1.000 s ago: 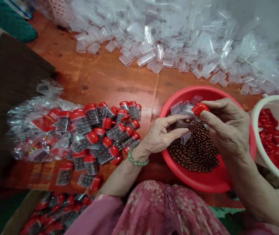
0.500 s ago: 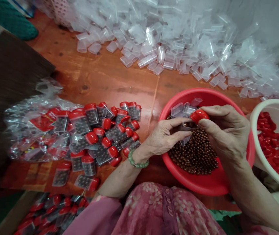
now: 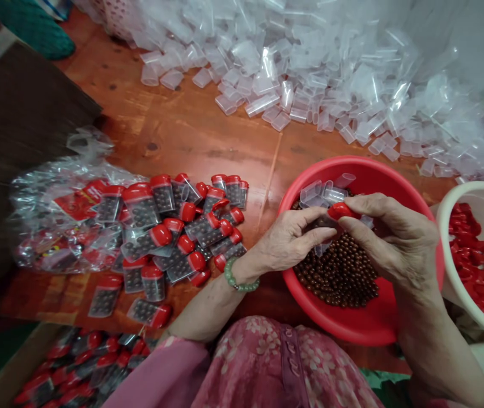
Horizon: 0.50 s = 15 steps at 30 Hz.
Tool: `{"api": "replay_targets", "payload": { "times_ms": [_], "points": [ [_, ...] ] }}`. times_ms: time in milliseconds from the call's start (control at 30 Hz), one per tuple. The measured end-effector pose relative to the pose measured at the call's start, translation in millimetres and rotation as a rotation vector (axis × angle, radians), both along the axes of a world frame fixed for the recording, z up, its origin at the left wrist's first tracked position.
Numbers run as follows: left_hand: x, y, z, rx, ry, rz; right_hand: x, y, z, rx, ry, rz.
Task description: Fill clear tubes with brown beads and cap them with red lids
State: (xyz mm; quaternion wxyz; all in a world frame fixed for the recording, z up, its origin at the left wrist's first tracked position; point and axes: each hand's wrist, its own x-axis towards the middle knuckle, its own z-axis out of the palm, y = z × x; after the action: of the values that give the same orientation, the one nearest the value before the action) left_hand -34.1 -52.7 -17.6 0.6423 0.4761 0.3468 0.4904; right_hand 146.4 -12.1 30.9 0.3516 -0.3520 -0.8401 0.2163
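Above a red basin (image 3: 399, 328), my left hand (image 3: 287, 241) is closed on a small clear plastic container (image 3: 322, 222), mostly hidden by the fingers. My right hand (image 3: 395, 238) pinches a red cap (image 3: 340, 211) between thumb and fingertips. The cap sits against the container's mouth; whether it is fully seated I cannot tell. Under the hands, the basin holds a heap of shiny brown beads (image 3: 339, 277). Several clear containers (image 3: 321, 194) lie at the basin's far side.
A white tub (image 3: 450, 226) of red caps (image 3: 471, 249) stands to the right. Loose clear containers (image 3: 267, 85) are heaped along the back. Filled, red-capped containers (image 3: 152, 280) lie at left beside a clear plastic bag (image 3: 46, 198); more (image 3: 93, 368) are below the table edge.
The red cap has come down onto the container's mouth, which showed open before. Both hands are closer together. The whole view has shifted slightly.
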Motion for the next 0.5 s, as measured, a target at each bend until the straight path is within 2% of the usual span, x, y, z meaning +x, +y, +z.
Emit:
{"api": "replay_targets", "payload": {
  "times_ms": [200,333,500],
  "points": [
    [-0.5,1.5,-0.7,-0.105,-0.193,-0.052,-0.8,-0.3,-1.7,0.178,-0.291,0.143],
    [-0.4,2.9,2.5,-0.155,-0.267,-0.04,-7.4,-1.7,-13.4,0.3,-0.413,0.051],
    [-1.0,4.0,-1.1,-0.157,-0.303,-0.088,-11.2,2.7,-21.7,0.516,-0.381,-0.003]
  ]
}}
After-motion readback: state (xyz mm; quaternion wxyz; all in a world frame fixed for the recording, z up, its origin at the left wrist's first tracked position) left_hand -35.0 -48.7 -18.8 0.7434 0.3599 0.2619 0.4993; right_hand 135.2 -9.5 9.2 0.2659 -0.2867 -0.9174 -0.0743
